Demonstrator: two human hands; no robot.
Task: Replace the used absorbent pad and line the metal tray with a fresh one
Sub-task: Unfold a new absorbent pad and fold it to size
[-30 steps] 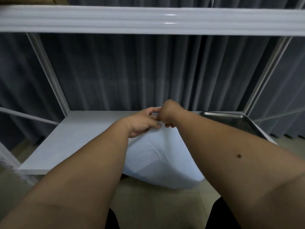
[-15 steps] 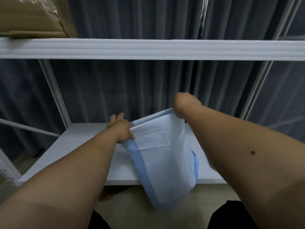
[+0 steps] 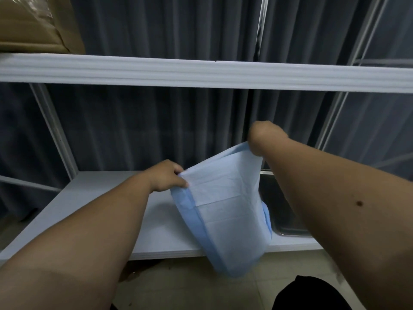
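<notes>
A white absorbent pad point(image 3: 223, 211) with a light blue border hangs in the air above the front of the white shelf point(image 3: 93, 204). My left hand point(image 3: 166, 175) pinches its upper left corner. My right hand point(image 3: 260, 137), higher and further back, grips the upper right corner. The pad is partly unfolded and sags, its lower end drooping past the shelf's front edge. The metal tray point(image 3: 283, 211) lies on the shelf's right side, mostly hidden behind the pad and my right forearm.
A white upper shelf beam point(image 3: 201, 71) crosses the view above my hands, with a cardboard box point(image 3: 35, 25) on its left end. Grey curtains point(image 3: 156, 130) hang behind the rack. White uprights stand at both sides. Tiled floor point(image 3: 178, 285) lies below.
My hands started together at the folded pad on the shelf, then pulled apart and lifted it. The right hand rose higher and the pad opened, showing its blue border.
</notes>
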